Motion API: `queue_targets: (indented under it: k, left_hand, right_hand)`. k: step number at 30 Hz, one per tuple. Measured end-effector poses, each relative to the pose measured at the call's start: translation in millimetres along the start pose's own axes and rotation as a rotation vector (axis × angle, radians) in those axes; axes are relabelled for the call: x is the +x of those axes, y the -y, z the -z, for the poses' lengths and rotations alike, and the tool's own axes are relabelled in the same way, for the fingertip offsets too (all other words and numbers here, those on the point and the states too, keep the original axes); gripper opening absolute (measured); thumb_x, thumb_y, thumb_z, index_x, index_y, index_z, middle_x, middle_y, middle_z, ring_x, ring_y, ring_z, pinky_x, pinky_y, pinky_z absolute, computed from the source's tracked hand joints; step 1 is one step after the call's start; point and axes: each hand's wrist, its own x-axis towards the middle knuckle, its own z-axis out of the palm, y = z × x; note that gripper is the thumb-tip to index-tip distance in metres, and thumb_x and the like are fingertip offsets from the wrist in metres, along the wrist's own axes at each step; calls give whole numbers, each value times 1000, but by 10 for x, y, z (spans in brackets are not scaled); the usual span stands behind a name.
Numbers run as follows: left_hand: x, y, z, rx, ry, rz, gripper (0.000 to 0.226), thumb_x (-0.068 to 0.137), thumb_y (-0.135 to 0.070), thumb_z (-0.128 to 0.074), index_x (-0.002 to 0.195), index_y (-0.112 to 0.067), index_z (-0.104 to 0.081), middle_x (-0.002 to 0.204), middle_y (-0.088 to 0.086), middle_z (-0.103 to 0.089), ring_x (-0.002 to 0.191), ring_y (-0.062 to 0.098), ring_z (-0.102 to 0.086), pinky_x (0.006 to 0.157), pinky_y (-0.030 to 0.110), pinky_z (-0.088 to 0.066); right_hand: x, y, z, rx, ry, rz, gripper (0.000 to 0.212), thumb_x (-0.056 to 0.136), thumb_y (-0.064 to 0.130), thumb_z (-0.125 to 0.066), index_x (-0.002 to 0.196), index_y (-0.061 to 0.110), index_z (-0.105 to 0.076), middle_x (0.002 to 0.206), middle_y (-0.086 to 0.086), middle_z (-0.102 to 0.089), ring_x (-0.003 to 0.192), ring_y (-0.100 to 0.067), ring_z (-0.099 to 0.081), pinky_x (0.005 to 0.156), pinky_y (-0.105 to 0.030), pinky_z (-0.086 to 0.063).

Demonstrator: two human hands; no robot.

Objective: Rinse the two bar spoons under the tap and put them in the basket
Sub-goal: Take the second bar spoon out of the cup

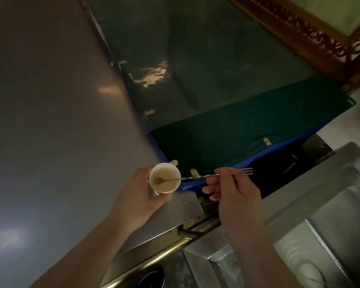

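Note:
My left hand [136,199] grips a small white cup [165,177] from its left side, holding it over the edge of the steel counter. My right hand [235,190] pinches a long twisted bar spoon [197,176] near its fork end. The spoon's bowl rests inside the cup, and its fork tines [244,171] point right, past my fingers. Only one bar spoon shows. No tap or basket is in sight.
A broad steel counter [50,121] fills the left. A green and blue cover [247,129] lies beyond the cup. A steel sink [320,235] sits at lower right, with a brass rail [175,246] along the counter edge. Carved wood trim [312,32] stands at upper right.

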Motion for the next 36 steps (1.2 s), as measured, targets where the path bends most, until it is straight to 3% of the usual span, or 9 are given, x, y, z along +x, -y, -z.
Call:
queue_targets:
  k: [3, 8, 13, 15, 19, 23, 25, 28, 36]
  left_hand:
    - [9, 8, 1, -14, 6, 13, 66, 59, -74, -69, 117, -49, -49, 112, -23, -58, 101, -2, -60, 79, 20, -51]
    - [16, -9, 0, -1, -3, 29, 62, 60, -66, -72, 115, -47, -51, 110, -21, -59, 99, 4, -62, 81, 28, -55]
    - [8, -95, 51, 29, 68, 43, 61, 66, -58, -78, 117, -40, -50, 114, -15, -59, 103, 9, -61, 83, 29, -54]
    - [-20, -149, 75, 94, 59, 49, 72, 62, -57, -80, 122, -37, -44, 120, -13, -53, 107, 8, -57, 79, 22, -47]
    - [-104, -326, 111, 175, -58, 49, 102, 60, -59, -79, 143, -30, -28, 140, -9, -36, 122, 0, -29, 89, 27, -34]
    - [-146, -650, 22, 143, -115, -84, 75, 68, -63, -66, 133, -43, -36, 115, -32, -39, 110, 6, -46, 83, 29, -42]
    - [-154, -871, -113, 97, -107, -125, 59, 72, -61, -63, 125, -46, -44, 112, -37, -46, 103, 1, -52, 82, 19, -43]
    - [-157, -1235, -420, 38, -54, -191, 40, 76, -41, -67, 113, -46, -53, 103, -27, -61, 99, -9, -54, 78, 6, -41]
    - [-438, -2224, -1552, 10, 189, -403, 23, 82, -24, -70, 101, -36, -65, 102, -24, -64, 100, -2, -58, 82, 2, -35]
  right_hand:
    - [-14, 20, 49, 69, -37, -55, 25, 100, 19, -49, 88, 25, -70, 78, 4, -76, 64, -11, -72, 59, -28, -52]
    - [-68, 30, 188, 195, -74, -115, 28, 100, 16, -48, 85, 18, -71, 77, -7, -76, 67, -21, -73, 58, -30, -51]
    - [-148, 10, 364, 326, -115, -151, 24, 100, 13, -48, 90, 10, -69, 74, -10, -75, 62, -20, -71, 53, -25, -52]
    - [-183, 8, 437, 429, -137, -172, 24, 100, 9, -47, 90, 5, -68, 70, -10, -74, 59, -20, -70, 55, -27, -53]
    - [-255, -20, 604, 630, -193, -226, 23, 100, 8, -46, 91, 3, -66, 65, -10, -71, 54, -19, -68, 61, -32, -51]
    - [-341, -59, 884, 784, -256, -221, 24, 100, 9, -45, 87, 2, -64, 63, -12, -68, 53, -20, -64, 54, -28, -51]
    - [-383, -82, 1081, 836, -297, -211, 26, 100, 10, -45, 84, 4, -63, 62, -12, -67, 53, -20, -63, 50, -25, -53]
    - [-481, -128, 1477, 872, -394, -193, 26, 100, 11, -45, 83, 5, -64, 61, -12, -68, 51, -19, -64, 54, -28, -52]
    - [-944, -454, 2742, 1016, -689, -114, 31, 101, 11, -44, 80, 4, -65, 59, -13, -68, 48, -20, -65, 48, -26, -55]
